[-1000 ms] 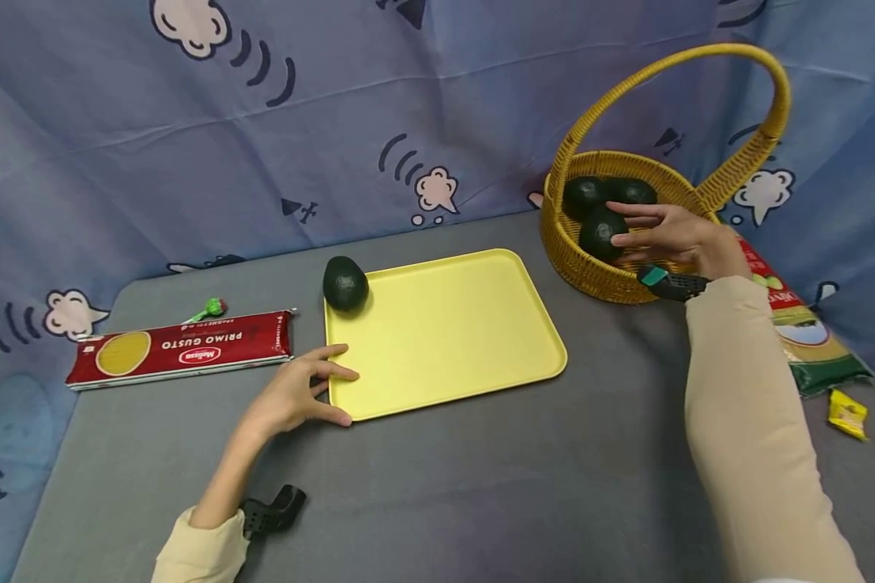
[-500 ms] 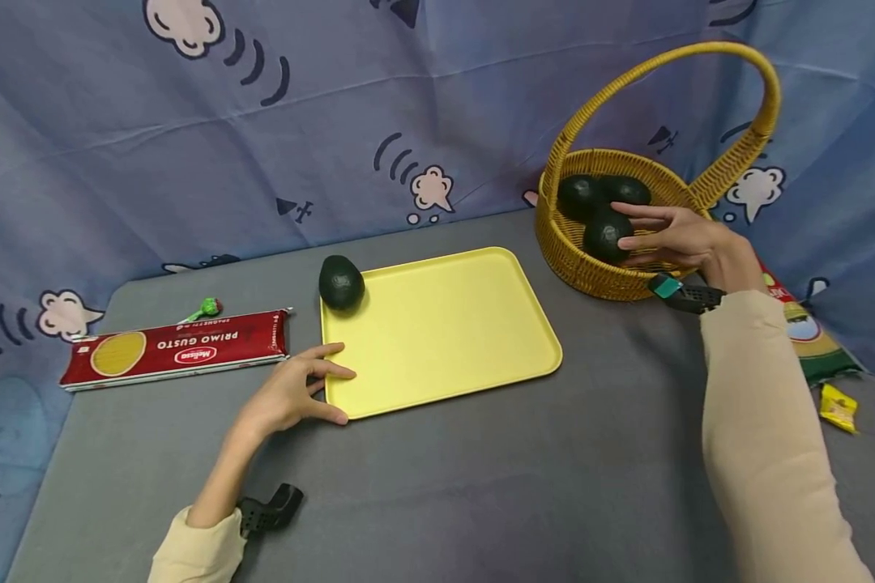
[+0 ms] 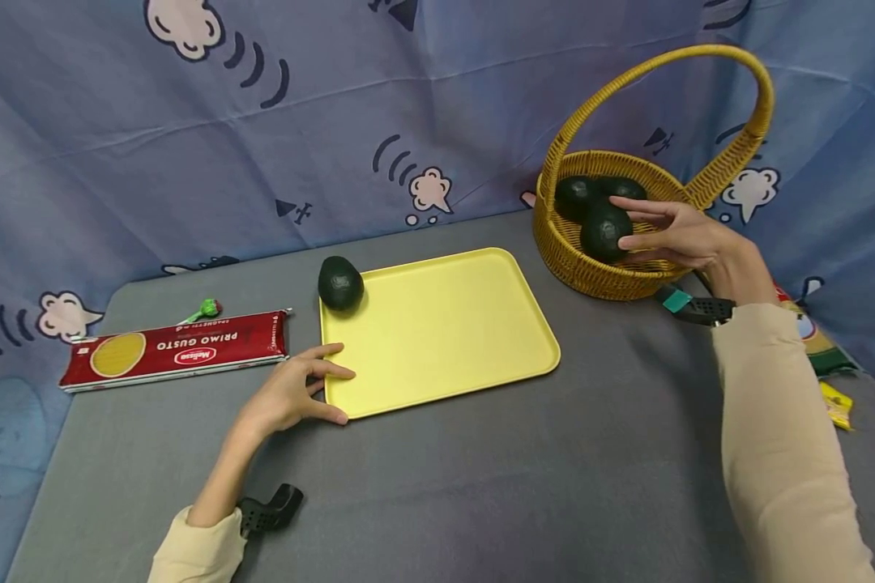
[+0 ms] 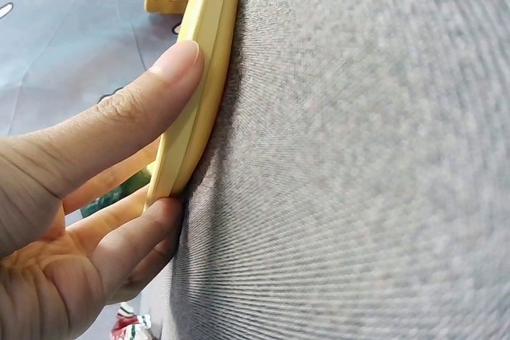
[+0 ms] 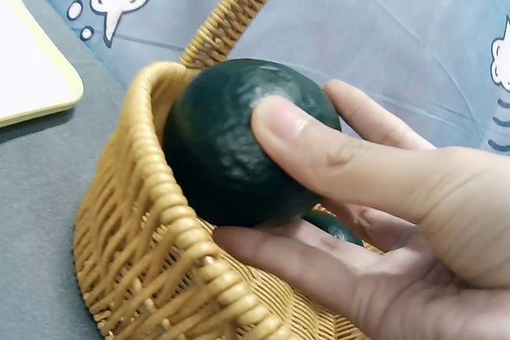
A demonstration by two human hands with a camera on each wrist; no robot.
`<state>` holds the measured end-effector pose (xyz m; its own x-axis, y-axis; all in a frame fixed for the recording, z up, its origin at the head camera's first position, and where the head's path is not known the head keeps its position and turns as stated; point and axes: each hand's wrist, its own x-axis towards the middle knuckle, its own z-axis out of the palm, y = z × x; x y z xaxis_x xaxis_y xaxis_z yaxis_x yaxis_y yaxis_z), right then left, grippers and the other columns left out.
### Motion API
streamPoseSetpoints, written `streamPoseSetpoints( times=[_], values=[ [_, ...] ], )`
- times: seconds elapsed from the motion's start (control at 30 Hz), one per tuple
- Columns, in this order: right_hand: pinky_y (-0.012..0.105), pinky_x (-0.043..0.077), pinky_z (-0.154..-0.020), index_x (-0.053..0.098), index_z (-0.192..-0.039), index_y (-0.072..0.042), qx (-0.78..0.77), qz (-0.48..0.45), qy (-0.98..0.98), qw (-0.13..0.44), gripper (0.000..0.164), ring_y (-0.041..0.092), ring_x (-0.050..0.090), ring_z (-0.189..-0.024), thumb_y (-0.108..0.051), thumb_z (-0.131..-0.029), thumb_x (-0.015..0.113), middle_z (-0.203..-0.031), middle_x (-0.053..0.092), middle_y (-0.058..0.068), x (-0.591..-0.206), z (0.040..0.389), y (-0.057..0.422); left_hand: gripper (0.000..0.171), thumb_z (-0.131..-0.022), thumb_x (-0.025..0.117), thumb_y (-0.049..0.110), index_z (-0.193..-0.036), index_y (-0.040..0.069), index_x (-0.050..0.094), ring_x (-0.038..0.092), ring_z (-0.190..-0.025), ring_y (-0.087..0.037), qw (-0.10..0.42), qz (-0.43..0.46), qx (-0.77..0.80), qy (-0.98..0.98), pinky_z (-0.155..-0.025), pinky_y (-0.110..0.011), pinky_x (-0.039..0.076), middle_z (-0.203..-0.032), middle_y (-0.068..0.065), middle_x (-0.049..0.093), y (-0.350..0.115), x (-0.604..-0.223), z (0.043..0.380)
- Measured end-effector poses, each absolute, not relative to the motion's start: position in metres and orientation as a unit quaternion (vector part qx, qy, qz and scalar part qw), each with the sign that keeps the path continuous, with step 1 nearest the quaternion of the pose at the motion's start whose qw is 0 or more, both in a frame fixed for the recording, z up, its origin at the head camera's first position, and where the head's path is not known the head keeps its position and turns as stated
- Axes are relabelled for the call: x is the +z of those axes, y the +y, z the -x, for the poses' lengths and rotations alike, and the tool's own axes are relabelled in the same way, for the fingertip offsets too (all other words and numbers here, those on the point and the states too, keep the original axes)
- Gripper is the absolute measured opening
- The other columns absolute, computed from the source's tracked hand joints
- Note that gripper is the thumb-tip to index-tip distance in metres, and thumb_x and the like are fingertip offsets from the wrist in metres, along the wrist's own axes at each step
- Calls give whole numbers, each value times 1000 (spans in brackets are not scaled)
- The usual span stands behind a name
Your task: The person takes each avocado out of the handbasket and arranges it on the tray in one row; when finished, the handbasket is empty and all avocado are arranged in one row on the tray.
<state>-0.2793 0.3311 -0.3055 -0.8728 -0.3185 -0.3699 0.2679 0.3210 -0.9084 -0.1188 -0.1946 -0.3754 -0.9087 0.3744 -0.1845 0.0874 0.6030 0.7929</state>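
On my feed, the right hand pinches an avocado between thumb and fingers, just inside the rim of the wicker basket. It lies to the left of that palm, on the side facing the yellow tray, so the basket's left wall stands between fruit and tray. The right hand is by far the nearer one. I can't judge the fruit's long axis; from the right wrist it looks nearly round. The tray's long side runs roughly left to right, slanting a little away toward the basket.

The left hand grips the tray's near left corner, thumb against the near edge, fingers over the left rim. Another avocado sits at the tray's far left corner.

On the worktop, I read "Melissa", "PRIMO GUSTO" and "SPAGHETTI" upside down on the red packet. The bag behind the right sleeve shows no lettering I can make out.
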Motion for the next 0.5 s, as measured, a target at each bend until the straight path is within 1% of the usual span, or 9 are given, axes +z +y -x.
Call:
streamPoseSetpoints(
  times=[0.07,0.17,0.2,0.3,0.4,0.5],
  values=[
    [38,58,-84,36,-148,-34,-603,15,760,243,72,7,62,-102,4,-92,59,-157,4,16,-304,277,329,49,-67,86,5,-111,-4,69,42,-129,-38,166,-131,424,881,-97,-42,49,-146,-22,38,-194,-376,119],
    [35,60,-79,39,-147,-32,-639,8,734,229,72,11,66,-96,8,-90,60,-157,3,15,-303,273,326,49,-67,86,4,-111,-4,69,42,-129,-38,166,-129,425,881,-97,-42,48,-146,-22,38,-195,-376,119],
    [35,60,-78,40,-147,-31,-647,8,728,226,73,12,67,-95,9,-90,60,-158,1,14,-303,271,326,49,-67,86,4,-112,-4,69,42,-129,-38,167,-129,425,880,-97,-42,48,-146,-22,38,-195,-376,119],
    [34,60,-78,41,-146,-31,-658,9,721,217,73,8,65,-96,9,-89,61,-160,-6,10,-301,265,323,49,-67,86,4,-112,-4,69,42,-129,-38,168,-130,424,881,-97,-42,49,-146,-22,38,-195,-376,118],
    [34,60,-77,41,-146,-31,-662,14,720,209,73,5,62,-98,9,-88,61,-160,-7,8,-299,260,319,49,-67,86,5,-111,-4,69,43,-129,-37,167,-130,421,882,-96,-41,49,-146,-21,39,-195,-376,118],
    [34,60,-77,42,-146,-30,-665,20,718,205,72,7,63,-98,9,-88,61,-160,-6,8,-297,256,314,48,-67,86,4,-111,-4,70,43,-129,-37,166,-130,420,883,-96,-41,49,-146,-21,39,-195,-376,119]
  ],
)
